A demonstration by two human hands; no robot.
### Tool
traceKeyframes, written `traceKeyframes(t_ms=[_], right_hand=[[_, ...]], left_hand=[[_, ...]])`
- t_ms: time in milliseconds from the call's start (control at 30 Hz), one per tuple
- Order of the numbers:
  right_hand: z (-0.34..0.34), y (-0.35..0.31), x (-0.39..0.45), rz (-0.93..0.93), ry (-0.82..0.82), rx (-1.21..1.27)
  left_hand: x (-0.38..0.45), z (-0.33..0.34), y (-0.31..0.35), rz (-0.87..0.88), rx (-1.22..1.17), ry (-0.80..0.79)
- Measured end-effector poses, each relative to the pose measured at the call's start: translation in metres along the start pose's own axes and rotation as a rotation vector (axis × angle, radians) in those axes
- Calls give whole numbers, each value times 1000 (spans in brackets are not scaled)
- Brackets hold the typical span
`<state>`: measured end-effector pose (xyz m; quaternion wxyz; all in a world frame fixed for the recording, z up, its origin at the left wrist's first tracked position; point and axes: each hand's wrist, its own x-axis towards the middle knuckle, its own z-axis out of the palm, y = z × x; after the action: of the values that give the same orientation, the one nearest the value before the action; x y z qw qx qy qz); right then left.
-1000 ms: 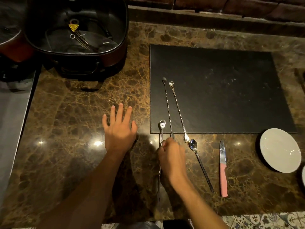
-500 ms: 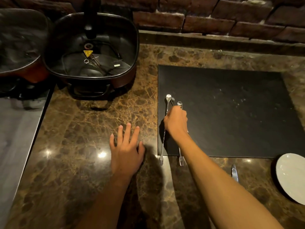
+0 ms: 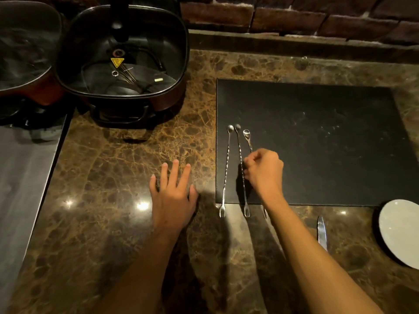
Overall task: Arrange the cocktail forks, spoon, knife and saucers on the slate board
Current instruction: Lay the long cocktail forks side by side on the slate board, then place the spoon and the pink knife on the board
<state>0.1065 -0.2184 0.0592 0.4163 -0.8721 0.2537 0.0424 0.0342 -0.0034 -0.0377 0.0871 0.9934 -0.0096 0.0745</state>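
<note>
The black slate board lies on the brown marble counter. Three long twisted cocktail forks rest side by side on its left part, tines hanging over the near edge: the left fork, the middle fork and the right fork. My right hand is over the right fork, fingers pinched on its stem. My left hand lies flat on the counter left of the board, fingers spread. The knife shows only its blade beside my right forearm. One white saucer sits at the right edge. The spoon is hidden.
A square electric pot with a glass lid stands at the back left, with another pan beside it. A grey metal surface borders the counter on the left. A brick wall runs along the back.
My right hand carried a fork from the counter's front onto the board, set it down as the leftmost one, then shifted right over the right fork. My left hand stayed flat.
</note>
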Motion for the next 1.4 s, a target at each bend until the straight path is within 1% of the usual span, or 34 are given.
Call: traceKeyframes(t_ms=[167, 267, 367, 467, 500, 533, 600, 633, 700, 767, 867, 933, 1000, 1067, 1167, 1267, 1300, 1400], right_hand=[[-63, 65, -40, 69, 69, -37], [-90, 103, -69, 60, 72, -144], [-97, 128, -93, 52, -23, -191], [-92, 140, -110, 9, -118, -228], [-90, 142, -116, -27, -116, -291], [-87, 145, -120, -68, -98, -371], [-85, 148, -129, -120, -69, -478], [-83, 148, -132, -122, -73, -487], [-84, 149, -136, -91, -94, -456], [-88, 152, -135, -56, -102, -449], [-95, 155, -134, 22, -98, -448], [-97, 157, -131, 62, -105, -434], [-98, 159, -129, 58, -126, -420], [-99, 159, -125, 63, -138, -357], [-100, 158, -116, 114, -136, -294], [-101, 158, -111, 181, -85, -124], [-102, 156, -109, 178, -65, -111], [-110, 141, -90, 73, -23, -184]], left_hand=[[-2, 7, -5, 3, -9, 18], [0, 5, -3, -29, 6, -57], [3, -4, 0, -75, -61, -159], [-6, -19, 14, -75, -197, -144], [-14, -25, 24, -35, -224, -125], [-25, -29, 38, 47, -230, -89], [-55, -29, 71, 325, -225, 2], [-71, -26, 86, 478, -231, 8], [-96, -18, 111, 728, -244, -78], [-110, -10, 127, 836, -264, -189], [-111, -3, 137, 882, -247, -275], [-106, 0, 143, 909, -215, -293], [-101, 2, 149, 925, -218, -291], [-99, 4, 153, 922, -221, -287], [-96, 1, 155, 910, -215, -335], [-94, -2, 157, 900, -198, -387], [-94, -3, 158, 899, -184, -394], [-92, -6, 160, 921, -88, -411]])
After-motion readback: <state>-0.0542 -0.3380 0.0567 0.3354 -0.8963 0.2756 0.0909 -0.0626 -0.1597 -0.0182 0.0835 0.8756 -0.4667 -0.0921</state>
